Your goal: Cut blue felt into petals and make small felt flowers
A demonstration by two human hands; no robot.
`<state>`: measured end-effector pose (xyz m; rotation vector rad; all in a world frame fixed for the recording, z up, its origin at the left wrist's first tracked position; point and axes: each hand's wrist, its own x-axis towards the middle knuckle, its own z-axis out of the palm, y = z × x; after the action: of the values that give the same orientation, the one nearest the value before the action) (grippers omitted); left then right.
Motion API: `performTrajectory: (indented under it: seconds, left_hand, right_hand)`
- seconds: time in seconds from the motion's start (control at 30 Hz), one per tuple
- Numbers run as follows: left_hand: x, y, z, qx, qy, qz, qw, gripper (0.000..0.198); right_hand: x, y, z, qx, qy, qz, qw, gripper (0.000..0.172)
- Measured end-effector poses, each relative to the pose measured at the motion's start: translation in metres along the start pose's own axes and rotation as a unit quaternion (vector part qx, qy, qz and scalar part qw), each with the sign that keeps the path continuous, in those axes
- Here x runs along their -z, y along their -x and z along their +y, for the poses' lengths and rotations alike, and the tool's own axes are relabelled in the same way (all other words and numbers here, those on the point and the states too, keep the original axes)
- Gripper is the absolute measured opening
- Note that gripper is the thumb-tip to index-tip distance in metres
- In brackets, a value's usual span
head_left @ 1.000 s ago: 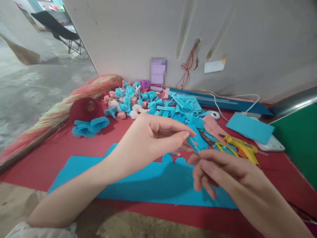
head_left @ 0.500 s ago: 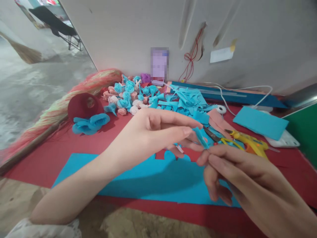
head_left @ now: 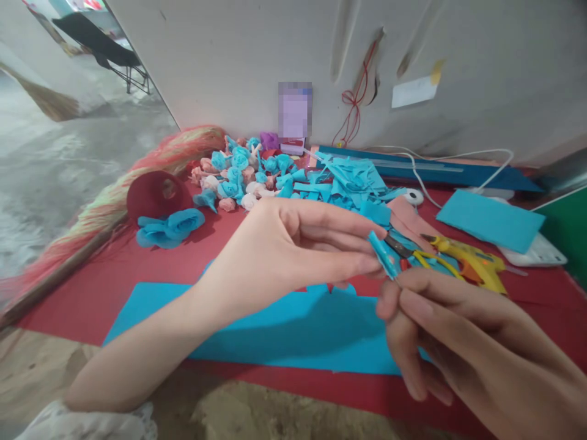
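A small, narrow roll of blue crepe paper (head_left: 384, 255) is held between my two hands, tilted down to the right. My left hand (head_left: 293, 244) has its thumb and fingertips closed on the upper part of the roll. At the lower tip, my right hand (head_left: 440, 318) pinches with thumb and index finger, its other fingers curled below. Beneath both hands lies a long blue paper sheet (head_left: 293, 336) with a shadow across it. Scissors with yellow handles (head_left: 424, 256) are just beyond the right hand, beside a yellow glue gun (head_left: 481, 263).
Several blue, pink and white paper flowers (head_left: 238, 177) are heaped at the back, next to blue paper scraps (head_left: 353, 177). A dark red roll (head_left: 156, 195) and large blue flowers (head_left: 170, 227) sit left. A phone (head_left: 294, 113) leans on the wall. A folded blue packet (head_left: 490, 220) lies right.
Both hands have shifted slightly to the right with the blue crepe paper. The paper has turned and now looks narrower, like a tight roll.
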<state>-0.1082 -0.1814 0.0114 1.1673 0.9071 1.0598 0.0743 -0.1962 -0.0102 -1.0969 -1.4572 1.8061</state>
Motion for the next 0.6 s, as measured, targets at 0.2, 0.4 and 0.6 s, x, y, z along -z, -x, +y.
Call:
performTrajectory:
  seconds: [0.2,0.4,0.6]
  left_hand:
    - [-0.0011,0.0004,0.0005,-0.004,0.010,0.002,1.000,0.026]
    - [-0.0035,0.0005,-0.0002,-0.006,-0.002,0.016,1.000,0.024]
    - [-0.0048,0.0011,-0.0012,-0.009,-0.012,0.037,0.999,0.022]
  right_hand:
    - [-0.0010,-0.0002,-0.0019,-0.024,-0.041,-0.040,0.998,0.019]
    - [-0.0059,-0.0013,-0.0025,-0.053,-0.084,-0.057,0.993,0.021]
    - [-0.0032,0.0005,0.0010,-0.054,-0.085,-0.080,0.992,0.022]
